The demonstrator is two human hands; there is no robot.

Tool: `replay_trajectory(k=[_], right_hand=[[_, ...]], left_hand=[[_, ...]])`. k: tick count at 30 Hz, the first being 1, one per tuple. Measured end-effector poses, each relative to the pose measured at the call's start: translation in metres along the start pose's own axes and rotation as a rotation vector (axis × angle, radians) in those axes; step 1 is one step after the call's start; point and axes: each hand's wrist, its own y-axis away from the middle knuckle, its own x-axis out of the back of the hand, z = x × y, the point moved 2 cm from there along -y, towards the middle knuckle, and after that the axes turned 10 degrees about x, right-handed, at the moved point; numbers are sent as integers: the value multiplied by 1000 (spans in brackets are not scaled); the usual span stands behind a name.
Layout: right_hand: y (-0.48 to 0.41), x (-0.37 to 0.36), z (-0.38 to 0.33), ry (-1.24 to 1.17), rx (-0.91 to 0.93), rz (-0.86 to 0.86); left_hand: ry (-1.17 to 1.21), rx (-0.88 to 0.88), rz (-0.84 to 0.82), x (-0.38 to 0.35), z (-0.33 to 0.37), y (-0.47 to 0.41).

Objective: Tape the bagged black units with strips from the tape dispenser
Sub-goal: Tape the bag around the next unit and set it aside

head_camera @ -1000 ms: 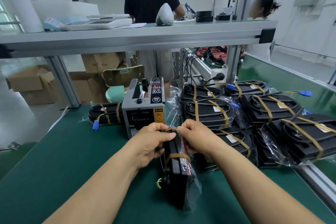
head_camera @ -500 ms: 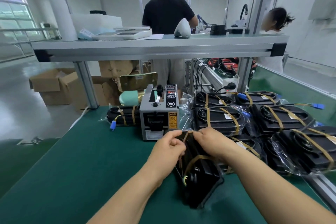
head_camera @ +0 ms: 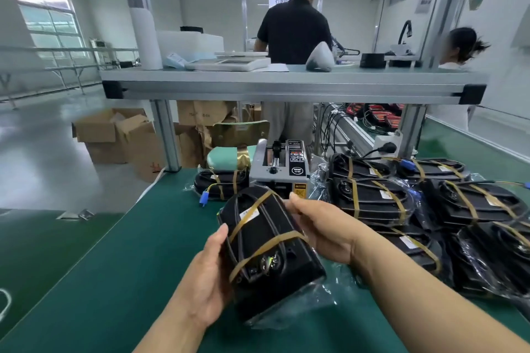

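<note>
A bagged black unit [head_camera: 266, 249] with brown tape strips across its face is held flat above the green table between both hands. My left hand [head_camera: 210, 275] grips its near left side, thumb on top. My right hand [head_camera: 321, 226] grips its far right edge. The grey tape dispenser [head_camera: 279, 173] stands just behind the unit. A pile of taped bagged units [head_camera: 372, 198] lies to the right, and one more taped unit [head_camera: 220, 183] lies left of the dispenser.
The green table [head_camera: 114, 266] runs forward, with its left edge near a lower green surface. A metal shelf [head_camera: 286, 86] crosses overhead on posts. Cardboard boxes [head_camera: 114, 135] stand on the floor beyond. A person in black stands behind the shelf; another person is at the far right.
The unit has been turned from standing on edge to lying face up and lifted toward the left. Both hands shifted from pressing tape at its top to holding its sides.
</note>
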Motion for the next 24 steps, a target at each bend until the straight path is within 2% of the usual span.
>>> replay_trajectory(k=[5, 8, 15, 20, 24], right_hand=[[-36, -32, 29, -223, 19, -83], [-68, -70, 43, -277, 63, -60], [-173, -121, 74, 90, 105, -5], [-260, -132, 88, 170, 179, 271], [-308, -133, 98, 263, 150, 375]], left_hand=[[171, -187, 202, 49, 49, 1], [258, -234, 338, 76, 79, -7], [312, -244, 505, 129, 150, -55], [333, -219, 558, 159, 185, -100], [307, -212, 620, 185, 206, -134]])
